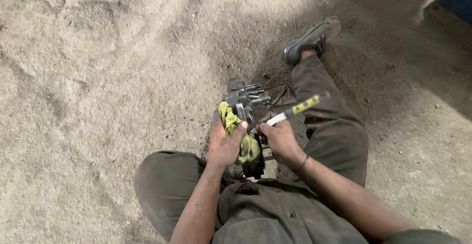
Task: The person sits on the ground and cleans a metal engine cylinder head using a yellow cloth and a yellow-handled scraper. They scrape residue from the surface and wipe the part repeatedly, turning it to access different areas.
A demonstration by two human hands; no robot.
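From the head camera we look down on a person seated on a sandy floor (98, 76). Our left hand (223, 143) is wrapped around a yellow-green rag (239, 135), the grip clamped on it and pressing it against a grey metal part (242, 98) that stands just above the lap, near the centre of the view. Several short pins stick out of the part toward 3 o'clock. Our right hand (281, 140) sits just beside it at 4 o'clock, the grip closed on a tool with a yellow and black handle (301, 107), which slants toward 2 o'clock. A dark shoe (311, 39) lies at 1 o'clock, well apart from the hands.
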